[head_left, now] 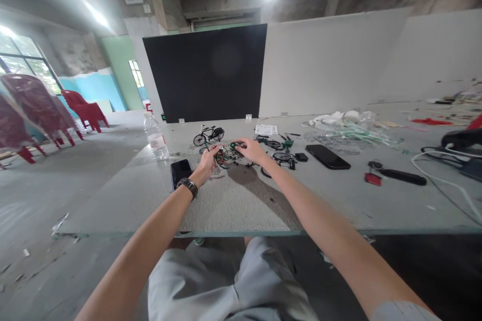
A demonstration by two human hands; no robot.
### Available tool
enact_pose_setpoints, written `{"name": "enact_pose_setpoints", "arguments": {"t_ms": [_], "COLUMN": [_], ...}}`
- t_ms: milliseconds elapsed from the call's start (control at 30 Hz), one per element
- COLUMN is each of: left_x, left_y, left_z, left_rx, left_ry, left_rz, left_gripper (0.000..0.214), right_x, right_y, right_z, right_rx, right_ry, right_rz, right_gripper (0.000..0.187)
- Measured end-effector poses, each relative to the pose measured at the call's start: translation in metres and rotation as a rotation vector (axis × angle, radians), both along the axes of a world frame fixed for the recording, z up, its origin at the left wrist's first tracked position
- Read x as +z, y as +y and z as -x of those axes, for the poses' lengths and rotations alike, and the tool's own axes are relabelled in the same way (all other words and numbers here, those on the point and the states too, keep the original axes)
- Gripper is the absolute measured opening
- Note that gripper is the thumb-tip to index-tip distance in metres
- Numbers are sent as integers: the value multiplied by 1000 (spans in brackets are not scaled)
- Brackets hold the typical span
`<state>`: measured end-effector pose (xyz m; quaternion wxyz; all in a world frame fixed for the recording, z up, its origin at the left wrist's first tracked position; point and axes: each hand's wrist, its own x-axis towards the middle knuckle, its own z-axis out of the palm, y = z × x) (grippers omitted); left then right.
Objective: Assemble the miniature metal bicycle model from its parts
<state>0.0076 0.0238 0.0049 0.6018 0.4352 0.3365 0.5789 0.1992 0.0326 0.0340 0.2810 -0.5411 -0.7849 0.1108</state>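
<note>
My left hand [207, 164], with a dark watch on its wrist, is closed on a small green model bicycle frame [222, 163] just above the table. The fingers of my right hand [251, 149] pinch a small dark green part [234, 145] against the frame's right side. Its exact kind is too small to make out. Behind my left hand a finished-looking black model bicycle [208, 135] stands upright. Right of my hands lie loose bicycle pieces, among them a small wheel [280, 156], a dark green piece [288, 144] and a black block [301, 157].
A water bottle [155, 138] and a phone [179, 170] are on the left. Rightward lie a second black phone [328, 156], a black-handled tool [402, 176], a red-and-black item [372, 178], clear plastic bags [354, 133] and a white cable [448, 175]. A printed sheet [266, 130] lies behind.
</note>
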Motion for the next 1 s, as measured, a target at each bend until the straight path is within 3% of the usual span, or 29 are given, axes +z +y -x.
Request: {"name": "enact_pose_setpoints", "arguments": {"t_ms": [233,600,1000], "left_x": [-3,-4,-4], "left_y": [4,5,4], "left_z": [1,2,2], "left_rx": [11,2,-11], "left_ry": [36,73,62], "left_rz": [12,40,45], "left_gripper": [14,20,19], "right_x": [-16,-7,-17], "right_y": [9,3,9], "right_z": [-9,-7,-12], "right_rx": [-51,-17,-91], "right_ry": [-154,-175,-265], "right_rz": [68,35,51], "right_gripper": [28,33,27]}}
